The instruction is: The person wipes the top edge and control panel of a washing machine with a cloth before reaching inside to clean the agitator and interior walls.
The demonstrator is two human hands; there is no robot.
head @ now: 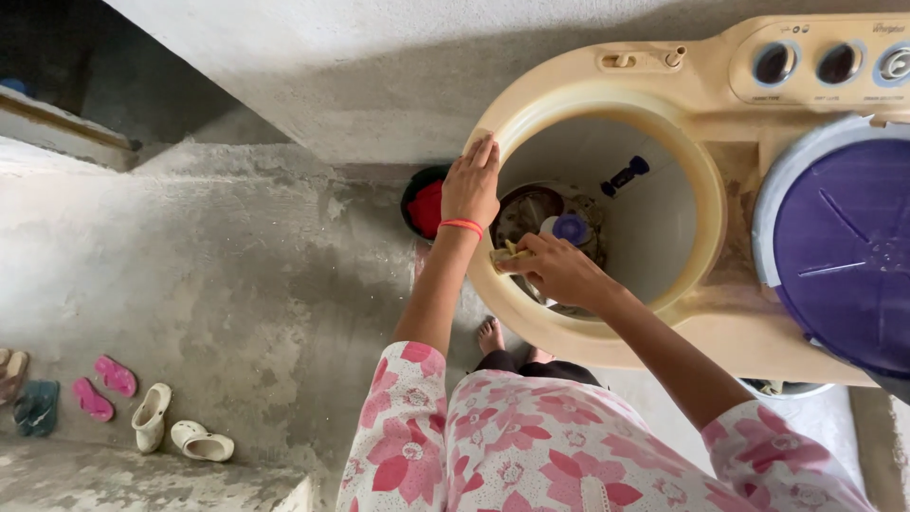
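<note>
A cream twin-tub washing machine [720,327] fills the right side of the view, standing on a bare grey concrete floor [237,275] against a rough plastered wall. Its round wash tub [664,218] lies open on the machine's left half, and a purple lid [844,256] covers the compartment at its right edge. Three dials [834,64] sit along the machine's back right corner. Down in the tub, a dark metal drum base with a purple cap [571,228] shows, and a small dark blue fitting [626,175] sticks out from the tub's inner wall.

A dark bucket holding something red [427,204] stands on the floor just beside the machine's left edge. Pairs of pink [104,387] and white sandals [175,427] lie well apart from it, near the floor's lower left corner.

The person wears a pink-flowered garment. The left hand [472,182], with an orange band [462,226] at the wrist, rests flat on the tub's left rim, fingers straight and together, holding nothing. The right hand [559,270] reaches over the near rim into the tub, fingers curled shut around a small yellowish object [505,254], possibly a scrubber or cloth, too small to tell, at the tub's front left inside edge.
</note>
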